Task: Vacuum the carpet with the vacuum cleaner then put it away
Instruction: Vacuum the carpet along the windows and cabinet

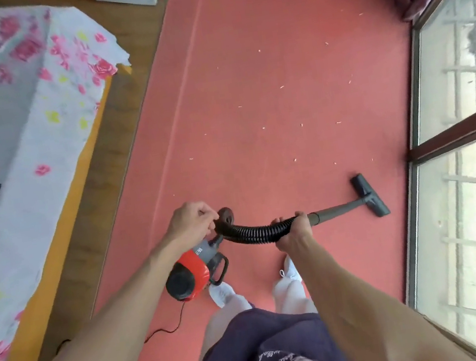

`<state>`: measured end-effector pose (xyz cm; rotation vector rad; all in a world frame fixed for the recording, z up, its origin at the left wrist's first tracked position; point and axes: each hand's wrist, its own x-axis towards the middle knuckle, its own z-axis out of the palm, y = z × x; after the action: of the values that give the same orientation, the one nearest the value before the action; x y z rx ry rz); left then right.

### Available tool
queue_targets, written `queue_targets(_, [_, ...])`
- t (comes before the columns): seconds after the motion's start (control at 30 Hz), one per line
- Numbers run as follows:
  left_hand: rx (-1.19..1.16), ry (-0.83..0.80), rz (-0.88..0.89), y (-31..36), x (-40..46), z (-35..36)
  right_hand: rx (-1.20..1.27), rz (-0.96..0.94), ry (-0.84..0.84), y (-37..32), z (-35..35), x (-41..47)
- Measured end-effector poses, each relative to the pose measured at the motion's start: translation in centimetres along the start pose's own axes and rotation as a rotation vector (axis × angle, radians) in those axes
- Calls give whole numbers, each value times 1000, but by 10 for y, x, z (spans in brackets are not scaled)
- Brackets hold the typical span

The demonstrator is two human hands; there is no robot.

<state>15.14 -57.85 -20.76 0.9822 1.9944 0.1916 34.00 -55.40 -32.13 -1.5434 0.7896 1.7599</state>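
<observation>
A salmon-pink carpet (264, 98) flecked with pale scraps (282, 87) filled the centre, a red-and-grey vacuum cleaner (194, 270) with a black ribbed hose (251, 232) lay at lower centre, and a white bedsheet (3, 124) printed with pink and yellow flowers covered the left.

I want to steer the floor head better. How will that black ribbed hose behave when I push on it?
Probably floppy: the black ribbed hose already sags in a curve between the left hand and the right hand. Pushing it would likely bend it, not drive the floor head. The straight grey tube looks stiff, so it should steer better.
</observation>
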Motion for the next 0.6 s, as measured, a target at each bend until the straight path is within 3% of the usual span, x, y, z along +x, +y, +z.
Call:
queue_targets(0.4, [-161, 23, -120, -136, 2, -87, -332, 113, 74, 185, 34, -37])
queue_targets(0.6, [-245, 20, -138, -201, 3, -119, -534, 44, 106, 255, 43, -37])
